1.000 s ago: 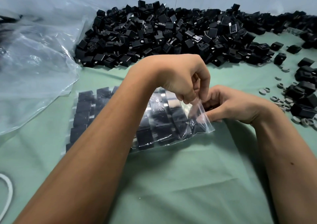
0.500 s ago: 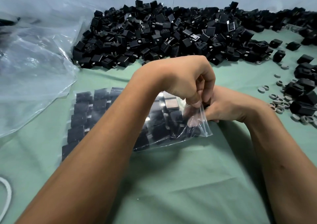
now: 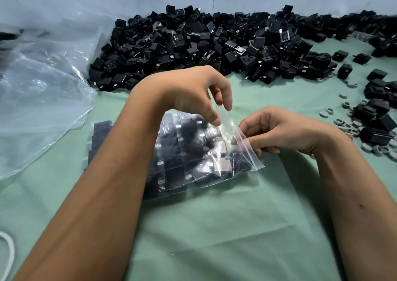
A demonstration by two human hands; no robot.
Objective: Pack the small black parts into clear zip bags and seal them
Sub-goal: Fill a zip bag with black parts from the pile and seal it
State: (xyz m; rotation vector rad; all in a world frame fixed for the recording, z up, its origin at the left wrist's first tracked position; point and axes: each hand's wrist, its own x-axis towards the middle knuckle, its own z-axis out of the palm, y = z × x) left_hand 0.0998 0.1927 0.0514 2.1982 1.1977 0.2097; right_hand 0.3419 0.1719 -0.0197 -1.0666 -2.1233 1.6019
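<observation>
A clear zip bag (image 3: 193, 169) filled with small black parts lies flat on the green cloth in the middle of the view. My left hand (image 3: 193, 93) hovers over the bag's far right corner and pinches the zip edge between thumb and fingers. My right hand (image 3: 283, 130) pinches the same zip edge at the bag's right end, its fingers curled. My left forearm hides the bag's left middle. A big heap of loose black parts (image 3: 204, 44) lies behind the hands along the wall.
A large crumpled clear plastic sheet (image 3: 38, 100) covers the left side. More black parts (image 3: 378, 117) and small grey rings (image 3: 348, 126) are scattered at the right edge. A white loop (image 3: 8, 252) shows at the lower left. Green cloth (image 3: 214, 237) spreads toward me.
My left hand has moved away from my right hand along the zip edge and lifted, its fingers spreading. The bag's opening now stretches between both hands.
</observation>
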